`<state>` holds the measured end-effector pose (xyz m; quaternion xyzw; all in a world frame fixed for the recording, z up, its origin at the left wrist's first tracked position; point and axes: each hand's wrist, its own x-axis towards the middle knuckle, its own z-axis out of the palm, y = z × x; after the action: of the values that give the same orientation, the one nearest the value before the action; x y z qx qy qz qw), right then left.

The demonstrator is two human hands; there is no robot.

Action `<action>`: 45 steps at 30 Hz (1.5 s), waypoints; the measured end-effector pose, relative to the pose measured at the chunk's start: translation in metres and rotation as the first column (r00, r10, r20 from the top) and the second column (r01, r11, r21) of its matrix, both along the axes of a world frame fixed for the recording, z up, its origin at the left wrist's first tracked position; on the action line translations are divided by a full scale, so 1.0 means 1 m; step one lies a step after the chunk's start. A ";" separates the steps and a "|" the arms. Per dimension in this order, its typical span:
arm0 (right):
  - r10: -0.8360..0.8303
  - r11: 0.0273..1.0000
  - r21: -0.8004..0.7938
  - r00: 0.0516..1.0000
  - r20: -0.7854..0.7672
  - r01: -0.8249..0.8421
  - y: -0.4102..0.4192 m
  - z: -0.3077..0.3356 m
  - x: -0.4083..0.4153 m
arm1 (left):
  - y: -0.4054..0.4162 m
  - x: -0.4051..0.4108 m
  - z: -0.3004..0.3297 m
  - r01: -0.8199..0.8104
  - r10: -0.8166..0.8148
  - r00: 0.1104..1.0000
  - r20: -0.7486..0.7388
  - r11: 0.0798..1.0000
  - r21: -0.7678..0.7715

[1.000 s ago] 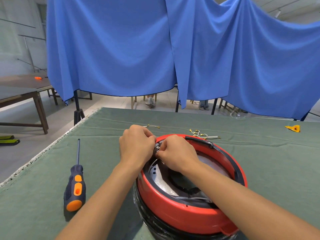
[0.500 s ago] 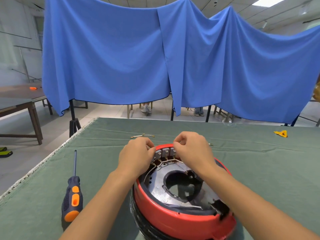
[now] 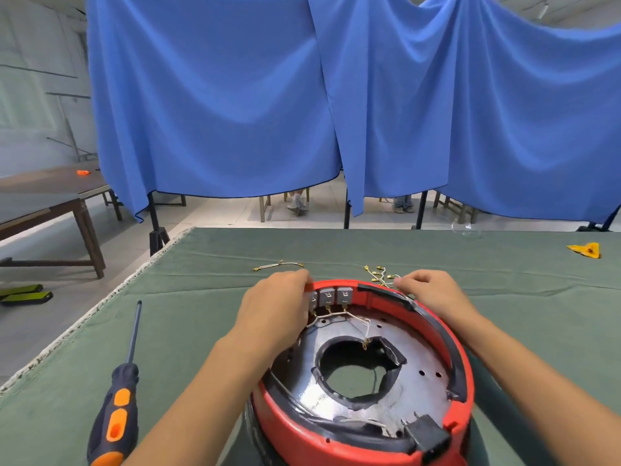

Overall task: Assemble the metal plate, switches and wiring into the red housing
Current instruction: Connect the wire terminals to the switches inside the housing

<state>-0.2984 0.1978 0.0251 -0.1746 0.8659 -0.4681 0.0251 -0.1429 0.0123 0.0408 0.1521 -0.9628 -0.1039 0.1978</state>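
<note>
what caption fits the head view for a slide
Both hands, left and right, on the far rim of the round red housing, three grey switches wired above the metal plate.

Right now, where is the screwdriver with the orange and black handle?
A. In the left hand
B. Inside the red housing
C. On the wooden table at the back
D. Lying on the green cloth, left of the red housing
D: the screwdriver lies untouched on the green cloth, left of the red housing, clear of both hands.

The left hand [image 3: 275,307] is covering part of the leftmost switch [image 3: 313,299]; the picture's bottom edge is cutting off the red housing [image 3: 302,435].
</note>
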 end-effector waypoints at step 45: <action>0.236 0.724 -0.689 0.924 0.303 0.041 0.021 -0.017 0.002 | -0.003 0.004 -0.003 0.047 -0.038 0.998 -0.057 0.985 0.169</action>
<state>-0.2962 0.2184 0.0081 -0.1262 0.6010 -0.7755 0.1465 -0.1390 0.0089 0.0378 0.1449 -0.9479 -0.1938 0.2074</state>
